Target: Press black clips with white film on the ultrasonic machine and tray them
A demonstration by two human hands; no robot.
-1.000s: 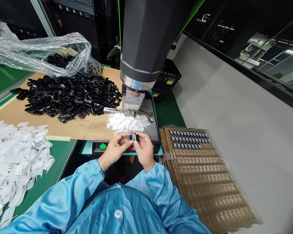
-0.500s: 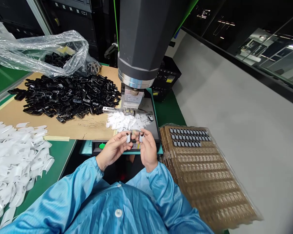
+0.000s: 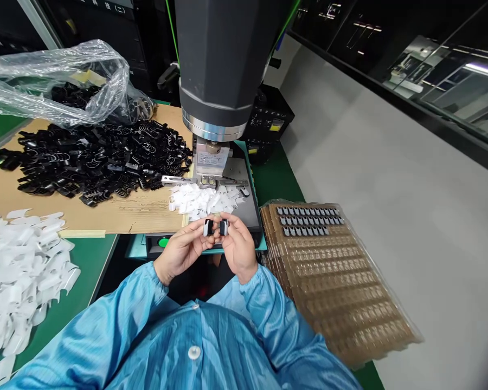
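Head: 2 parts (image 3: 208,227) in hands (image 3: 239,248)

A plain grey wall (image 3: 374,195) slants down the right side, its tone faintly mottled. Above it runs a dark window (image 3: 361,46) in a black frame (image 3: 427,114); a white tube light (image 3: 486,70) glows in the glass, reflected or beyond, I cannot tell. The surface (image 3: 273,176) is green. Behind, upper left, stand a pale post (image 3: 38,23) and black crates (image 3: 109,35) bearing white characters.
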